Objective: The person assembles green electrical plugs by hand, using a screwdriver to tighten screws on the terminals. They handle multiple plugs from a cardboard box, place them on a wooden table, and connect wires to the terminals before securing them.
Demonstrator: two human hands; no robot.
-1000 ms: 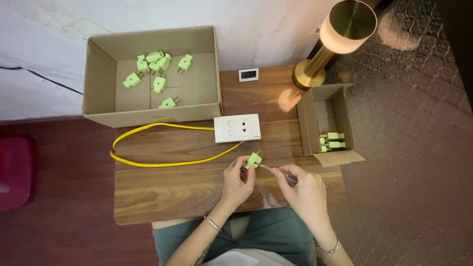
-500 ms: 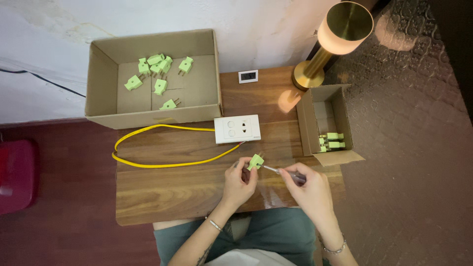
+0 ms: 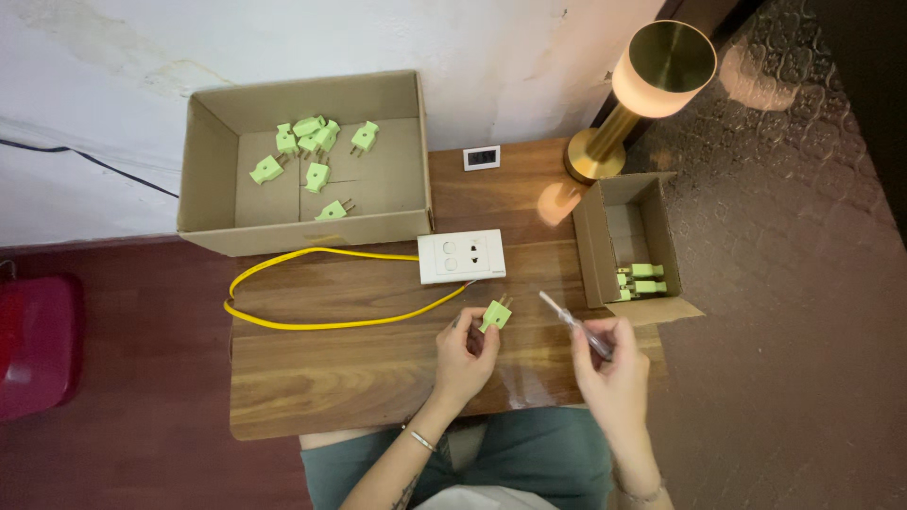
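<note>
Small light-green two-pin plug [image 3: 495, 314], pins pointing up and away, pinched over the wooden tabletop, slim clear-handled screwdriver [image 3: 574, 324], tip angled up-left, just right of the plug, not touching

Wooden table [image 3: 359, 378] — two cardboard boxes [image 3: 213, 189], white socket [image 3: 461, 257], yellow cable [image 3: 312, 325], lamp [image 3: 642, 94]

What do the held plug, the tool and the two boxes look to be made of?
Plug in the left hand: likely matte green plastic with metal prongs. Tool in the right hand: shiny metal shaft, seemingly clear plastic handle. Large box and small box: brown cardboard, raw edges and folded flaps.
</note>
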